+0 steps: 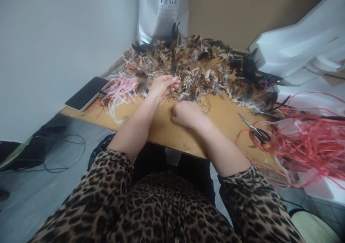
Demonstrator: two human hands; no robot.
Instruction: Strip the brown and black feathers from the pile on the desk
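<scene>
A heap of brown, white and black feathers [199,63] spreads over the back of the wooden table [185,138]. At its front edge is my left hand [164,86], thumb pressed against curled fingers. Whatever it pinches is too small to make out. Just nearer and to the right, my right hand [188,114] is closed above the tabletop with its knuckles up. Its fingertips are turned under and blurred, so any held thing is hidden. The hands are apart. Thin pale strands show near both of them.
White and pink strips [121,88] lie at the left beside a phone [86,93]. At the right are scissors [254,128] and a tangle of red ribbon [309,142]. A silver bag [163,16] stands behind the feathers; white sheeting [299,45] rises at the right.
</scene>
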